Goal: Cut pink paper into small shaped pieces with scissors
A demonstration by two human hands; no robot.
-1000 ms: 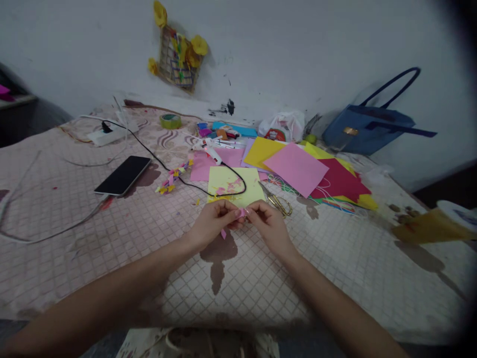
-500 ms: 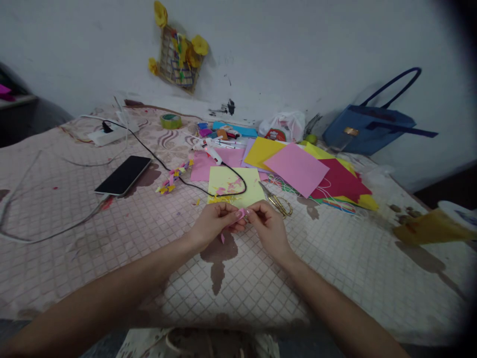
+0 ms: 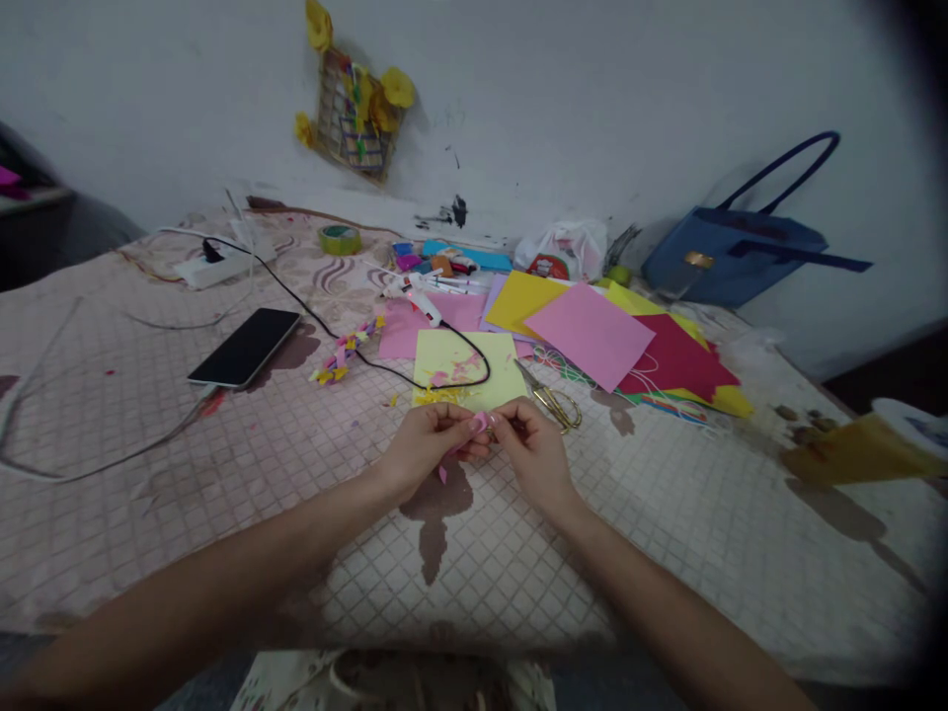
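Between my two hands is a small pink paper strip [image 3: 481, 423], its tail hanging below the left fingers. My left hand [image 3: 434, 441] pinches it from the left, and my right hand [image 3: 533, 449] pinches its right end, fingertips nearly touching. Just beyond them lies a pale yellow sheet [image 3: 496, 346] with pink and yellow paper scraps. Gold-handled scissors [image 3: 557, 407] rest right of that sheet. A white glue gun [image 3: 421, 299] lies behind it, its black cord looping over the sheet.
A phone [image 3: 246, 349] on a cable and a power strip [image 3: 222, 265] are at the left. Colourful paper garland [image 3: 347, 351] lies left of the sheet. Coloured papers [image 3: 591, 336], a blue bag [image 3: 733, 257] and a yellow cup [image 3: 863, 451] are to the right.
Both hands stay in nearly the same place. The pink strip between the fingertips has shifted slightly and looks more curled.
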